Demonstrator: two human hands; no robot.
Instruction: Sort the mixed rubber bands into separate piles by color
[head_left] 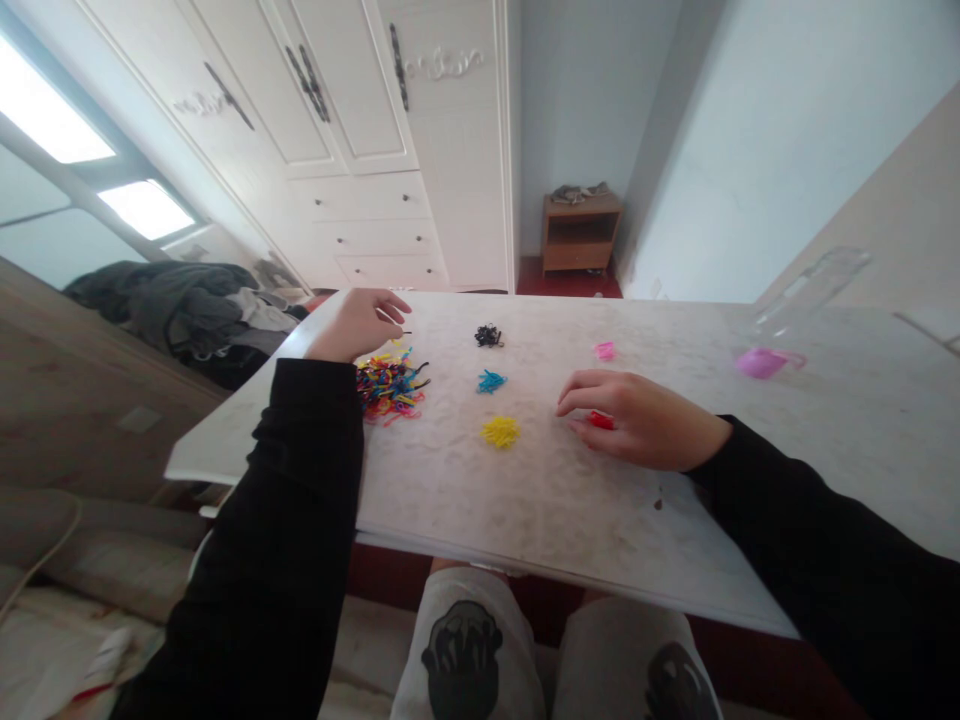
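Observation:
My left hand hovers above a mixed heap of small coloured elastic bands and pinches one thin black band between thumb and finger. My right hand rests on the white table, fingers curled over a small red pile. Sorted little piles lie between the hands: black, blue, yellow and pink.
A clear plastic bottle with a pink cap lies on its side at the table's right. White wardrobes and a wooden nightstand stand behind. Clothes are heaped at the left. My knees show under the table's near edge.

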